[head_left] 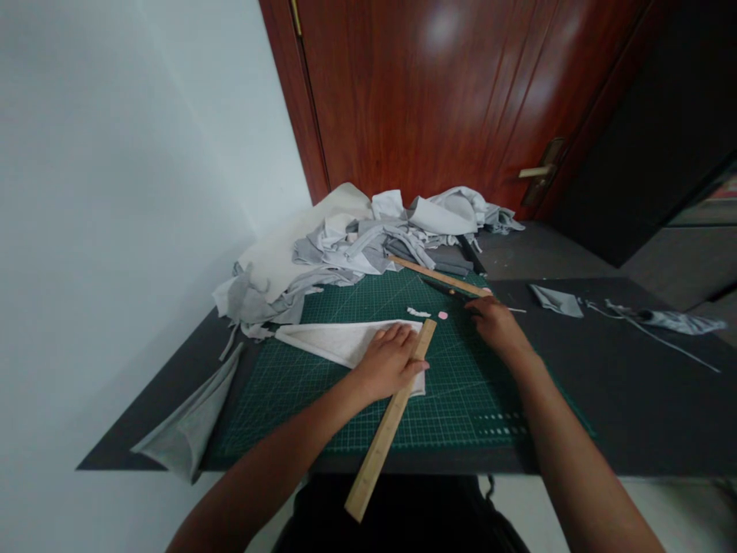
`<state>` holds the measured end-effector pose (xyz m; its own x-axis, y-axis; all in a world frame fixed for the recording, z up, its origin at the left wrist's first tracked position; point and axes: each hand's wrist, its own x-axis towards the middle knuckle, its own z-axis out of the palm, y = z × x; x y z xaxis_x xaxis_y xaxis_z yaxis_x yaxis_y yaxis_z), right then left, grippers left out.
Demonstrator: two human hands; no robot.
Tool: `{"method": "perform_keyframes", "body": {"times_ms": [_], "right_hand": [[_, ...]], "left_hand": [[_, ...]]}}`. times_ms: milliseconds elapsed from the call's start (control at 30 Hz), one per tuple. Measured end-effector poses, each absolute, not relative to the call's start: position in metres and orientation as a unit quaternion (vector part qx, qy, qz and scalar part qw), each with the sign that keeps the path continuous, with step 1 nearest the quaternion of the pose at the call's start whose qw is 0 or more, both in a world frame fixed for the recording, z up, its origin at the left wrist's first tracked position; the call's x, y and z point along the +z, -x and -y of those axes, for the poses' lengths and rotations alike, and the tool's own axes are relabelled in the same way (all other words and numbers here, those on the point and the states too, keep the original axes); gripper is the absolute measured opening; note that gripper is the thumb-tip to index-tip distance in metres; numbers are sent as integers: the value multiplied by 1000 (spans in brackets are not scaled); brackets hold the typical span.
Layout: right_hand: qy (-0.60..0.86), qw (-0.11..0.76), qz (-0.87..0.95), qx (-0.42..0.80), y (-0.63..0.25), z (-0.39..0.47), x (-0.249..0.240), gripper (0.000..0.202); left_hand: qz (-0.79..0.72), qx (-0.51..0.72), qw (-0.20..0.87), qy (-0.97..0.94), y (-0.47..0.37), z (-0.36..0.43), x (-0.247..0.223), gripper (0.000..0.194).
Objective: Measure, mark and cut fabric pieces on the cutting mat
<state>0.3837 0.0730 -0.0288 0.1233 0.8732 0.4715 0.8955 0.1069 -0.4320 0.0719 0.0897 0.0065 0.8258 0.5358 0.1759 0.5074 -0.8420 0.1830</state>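
My left hand (391, 361) lies flat with fingers spread on a folded white cloth (328, 339), its thumb over a wooden ruler (383, 438). The ruler slants across the cloth's right end and sticks out past the table's front edge. Over the right part of the green cutting mat (454, 407), my right hand (492, 319) has its fingers curled at the handle end of dark scissors (441, 287); its grip is partly hidden. A second wooden ruler (431, 272) reaches close to that hand. A pink piece (443, 315) and a white scrap (418, 312) lie between my hands.
Grey and white cloth scraps (368, 238) are heaped at the back. A grey cloth (196, 422) hangs over the left front edge. Folded cloth (556, 300) and a patterned strip with cord (682, 321) lie right. A wall and a wooden door (414, 100) border the table (622, 399).
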Motion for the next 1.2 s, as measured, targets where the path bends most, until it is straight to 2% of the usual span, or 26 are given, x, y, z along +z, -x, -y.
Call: {"method": "perform_keyframes", "body": {"times_ms": [200,300,400,467,567,700,800,900,1100,1200], "right_hand": [[676,286,679,-31,-383,-68,-21,35],[658,300,690,-39,-367,-68,-13,36],[571,338,748,20,-336,-68,-9,41],[517,323,788,84,-313,-67,-9,47],[489,282,813,141,-288,-65,-10,52],[513,260,808,127,-287,-61,-5,56],[529,240,804,128,-296,-58,-1,41],[548,222,793,147,-302,-57,1,21],[526,249,786,209,-312,-57,1,5],[467,297,779,295,-323,-55,7,19]], "left_hand": [[-353,111,36,-928,-71,-93,0,64],[-341,103,50,-933,-68,-95,3,70],[-321,80,72,-941,-65,-98,6,77],[-314,71,83,-943,-63,-100,7,78],[-302,69,95,-946,-61,-107,8,71],[-289,82,106,-948,-58,-119,8,53],[-283,103,89,-949,-57,-121,7,46],[-283,104,61,-952,-57,-119,6,46],[-264,59,62,-961,-49,-129,12,51],[-247,56,74,-965,-45,-135,12,54]]}}
